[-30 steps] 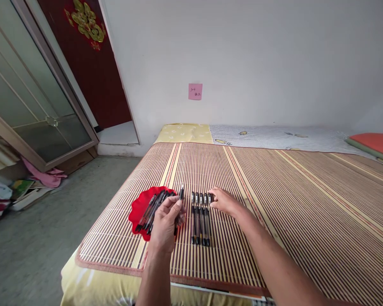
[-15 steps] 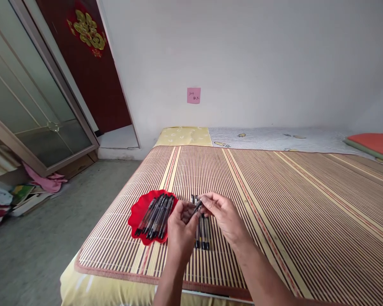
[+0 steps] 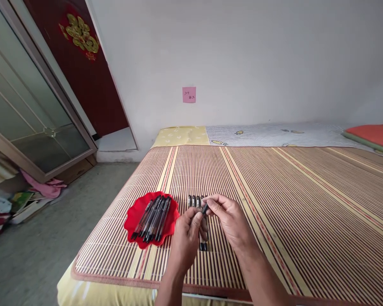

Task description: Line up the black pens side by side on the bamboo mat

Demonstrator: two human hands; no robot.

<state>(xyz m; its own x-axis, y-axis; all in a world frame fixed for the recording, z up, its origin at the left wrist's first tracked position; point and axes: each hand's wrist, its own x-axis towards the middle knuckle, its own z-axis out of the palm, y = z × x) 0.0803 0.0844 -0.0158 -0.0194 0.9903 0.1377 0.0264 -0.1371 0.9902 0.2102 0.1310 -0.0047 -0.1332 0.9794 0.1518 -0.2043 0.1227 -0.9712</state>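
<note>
Both hands meet over the striped mat, closed around one dark pen [image 3: 205, 209]. My left hand [image 3: 189, 227] pinches its lower part between thumb and fingers, while my right hand [image 3: 227, 217] grips the black upper end with the fingertips. Much of this pen is covered by the fingers. Directly beneath lies a row of several pens [image 3: 193, 201] with black caps, partly hidden by my hands. Left of my left hand, a red scalloped plate [image 3: 130, 214] carries a heap of several clear-barrelled pens [image 3: 153, 219] with black caps and ends.
A bamboo mat [image 3: 290, 221] covers the bed, with a yellow sheet [image 3: 98, 291] at the front edge. A folded orange cloth [image 3: 375, 135] lies far right. A pink note [image 3: 189, 94] is on the wall. Books and cloths [image 3: 28, 199] lie on the floor at left.
The pen has turned more upright between my hands, which have shifted slightly. More of the caps in the row below now show. The whole view has moved a little.
</note>
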